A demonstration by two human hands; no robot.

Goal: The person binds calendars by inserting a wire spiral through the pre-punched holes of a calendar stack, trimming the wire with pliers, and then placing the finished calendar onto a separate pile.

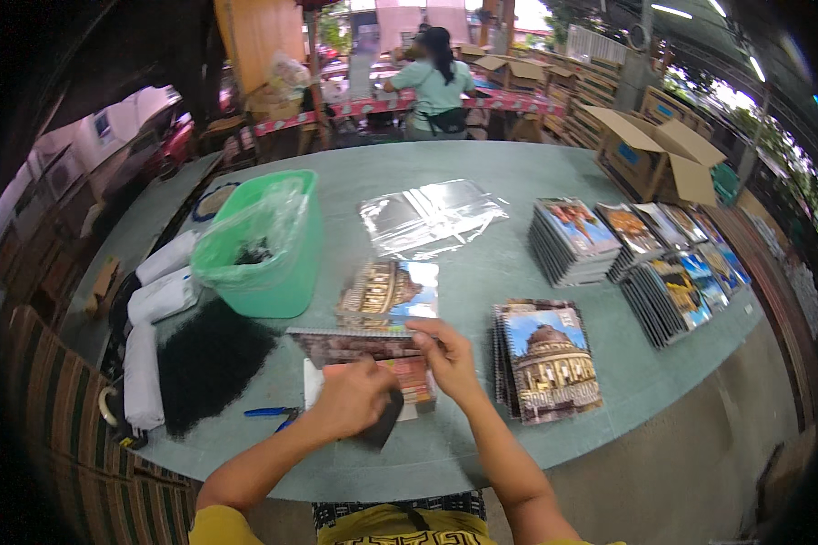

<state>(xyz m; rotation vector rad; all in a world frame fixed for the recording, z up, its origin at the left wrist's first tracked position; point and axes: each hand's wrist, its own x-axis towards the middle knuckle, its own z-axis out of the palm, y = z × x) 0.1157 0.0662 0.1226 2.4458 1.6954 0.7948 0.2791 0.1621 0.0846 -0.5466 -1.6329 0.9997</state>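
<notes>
A spiral-bound notebook (354, 346) is tilted up edge-on in front of me, its coil along the top. My right hand (447, 360) pinches its right end. Close to its lower edge is my left hand (358, 398), fingers curled closed and slightly blurred; what they grip is hidden. A dark flat piece (387, 421) shows beside that hand's palm. Beneath both hands lie reddish printed sheets (418, 380) with a white edge. Just beyond, another notebook (389, 289) with a domed building on its cover lies flat.
Right of my hands stands a stack of domed-building notebooks (554, 361), with more notebook stacks (576, 238) farther right. Clear plastic sleeves (434, 216) lie behind. At left are a green bin (286, 272), black bits (211, 363), white rolls (143, 374) and blue-handled pliers (268, 412).
</notes>
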